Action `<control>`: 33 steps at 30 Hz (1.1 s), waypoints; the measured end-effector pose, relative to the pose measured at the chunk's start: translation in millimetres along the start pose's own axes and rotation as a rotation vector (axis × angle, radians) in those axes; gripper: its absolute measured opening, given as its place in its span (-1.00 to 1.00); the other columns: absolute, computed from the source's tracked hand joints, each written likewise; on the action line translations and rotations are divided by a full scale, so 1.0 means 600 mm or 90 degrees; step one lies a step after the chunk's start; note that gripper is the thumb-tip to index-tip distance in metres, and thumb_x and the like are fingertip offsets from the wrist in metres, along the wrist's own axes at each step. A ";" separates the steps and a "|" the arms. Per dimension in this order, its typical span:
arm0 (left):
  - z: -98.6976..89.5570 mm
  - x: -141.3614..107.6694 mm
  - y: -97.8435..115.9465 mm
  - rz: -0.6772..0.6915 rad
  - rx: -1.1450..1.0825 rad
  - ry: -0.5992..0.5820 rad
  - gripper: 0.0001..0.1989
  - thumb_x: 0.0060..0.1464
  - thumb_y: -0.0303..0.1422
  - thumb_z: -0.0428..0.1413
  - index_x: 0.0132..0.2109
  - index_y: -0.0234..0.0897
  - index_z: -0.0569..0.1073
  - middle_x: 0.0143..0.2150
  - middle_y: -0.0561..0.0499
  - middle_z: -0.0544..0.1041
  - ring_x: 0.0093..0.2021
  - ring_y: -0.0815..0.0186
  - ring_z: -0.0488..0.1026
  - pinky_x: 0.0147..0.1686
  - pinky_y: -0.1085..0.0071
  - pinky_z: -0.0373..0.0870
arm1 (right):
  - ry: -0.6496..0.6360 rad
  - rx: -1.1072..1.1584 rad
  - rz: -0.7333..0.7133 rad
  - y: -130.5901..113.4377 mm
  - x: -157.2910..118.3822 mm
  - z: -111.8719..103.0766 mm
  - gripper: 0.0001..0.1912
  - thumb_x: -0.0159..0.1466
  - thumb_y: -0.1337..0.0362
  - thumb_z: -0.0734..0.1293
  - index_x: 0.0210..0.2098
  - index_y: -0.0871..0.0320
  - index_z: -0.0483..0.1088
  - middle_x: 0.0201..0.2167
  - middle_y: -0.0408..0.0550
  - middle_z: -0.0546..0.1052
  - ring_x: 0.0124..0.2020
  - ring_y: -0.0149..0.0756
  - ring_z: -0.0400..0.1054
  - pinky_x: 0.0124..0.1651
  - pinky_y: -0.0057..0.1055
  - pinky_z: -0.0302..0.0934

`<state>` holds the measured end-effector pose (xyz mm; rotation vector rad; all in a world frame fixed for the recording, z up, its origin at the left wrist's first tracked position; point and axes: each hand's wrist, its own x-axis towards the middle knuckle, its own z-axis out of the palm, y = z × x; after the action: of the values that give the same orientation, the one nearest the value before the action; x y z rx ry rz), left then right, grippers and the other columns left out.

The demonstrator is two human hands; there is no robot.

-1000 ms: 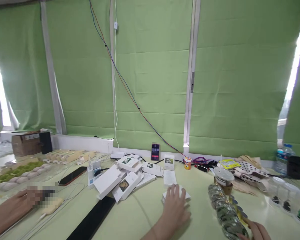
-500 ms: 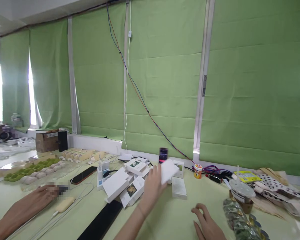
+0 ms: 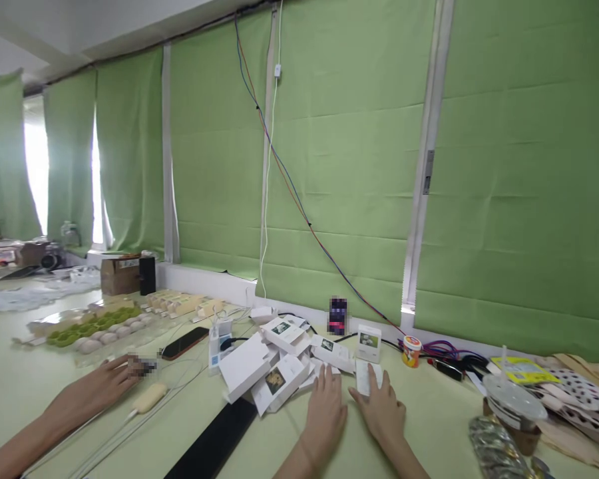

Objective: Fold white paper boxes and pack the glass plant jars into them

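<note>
My left hand point(image 3: 325, 409) lies with its fingers stretched out at the front edge of a pile of small white boxes point(image 3: 282, 372). A white piece under its fingertips is mostly covered. To the right, my right hand point(image 3: 383, 409) has its fingers spread over a flat white box point(image 3: 363, 378), its thumb by the near left edge. Behind that stands an upright white box point(image 3: 369, 343) with a picture on it. Another pictured box point(image 3: 332, 352) tops the right side of the pile, just beyond my left fingertips.
At left, another person's hand point(image 3: 112, 379) is near a power bank point(image 3: 150, 398) with cables. A phone point(image 3: 186, 342), egg tray point(image 3: 97, 326) and power strip point(image 3: 219, 346) lie beyond. A black strip point(image 3: 212, 442) lies in front; a lidded cup point(image 3: 514, 399) stands right.
The white box raised in my left hand is no longer held up; that hand has lowered to the pile's edge. My right hand has reached forward onto the flat box. The view has shifted left.
</note>
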<state>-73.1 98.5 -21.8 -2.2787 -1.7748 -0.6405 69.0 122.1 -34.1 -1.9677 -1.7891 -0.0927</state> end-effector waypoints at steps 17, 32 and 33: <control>-0.080 -0.022 0.012 0.340 -0.316 -0.222 0.00 -0.23 -0.09 0.26 0.32 -0.10 -0.02 0.33 -0.14 0.09 0.33 -0.14 -0.15 0.22 -0.18 -0.35 | -0.122 0.518 -0.236 0.128 -0.085 0.011 -0.11 -0.10 0.07 0.40 0.17 0.25 0.15 0.11 0.27 0.34 0.15 0.08 0.21 0.16 -0.10 0.08; -0.048 -0.020 0.007 0.105 -0.623 -0.151 -0.05 -0.47 -0.22 0.39 0.13 -0.25 0.19 0.07 -0.11 0.25 0.07 0.05 0.19 0.07 0.20 0.15 | 0.086 0.513 -0.154 0.122 -0.088 -0.047 -0.76 0.16 0.11 0.23 -0.32 0.07 0.47 -0.13 0.04 0.37 -0.05 -0.10 0.30 -0.03 -0.21 0.24; -0.047 -0.021 0.010 0.102 -0.641 -0.143 -0.06 -0.45 -0.27 0.39 0.13 -0.24 0.17 0.07 -0.11 0.24 0.07 0.06 0.20 0.07 0.21 0.16 | 0.105 0.497 -0.177 0.116 -0.091 -0.058 -0.78 0.17 0.12 0.24 -0.33 0.06 0.47 -0.20 0.02 0.39 -0.12 -0.13 0.32 -0.04 -0.22 0.23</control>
<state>-76.0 74.5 -1.6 -3.1627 -1.4847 -1.5658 136.8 56.3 -43.9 -1.1285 -1.6327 0.3021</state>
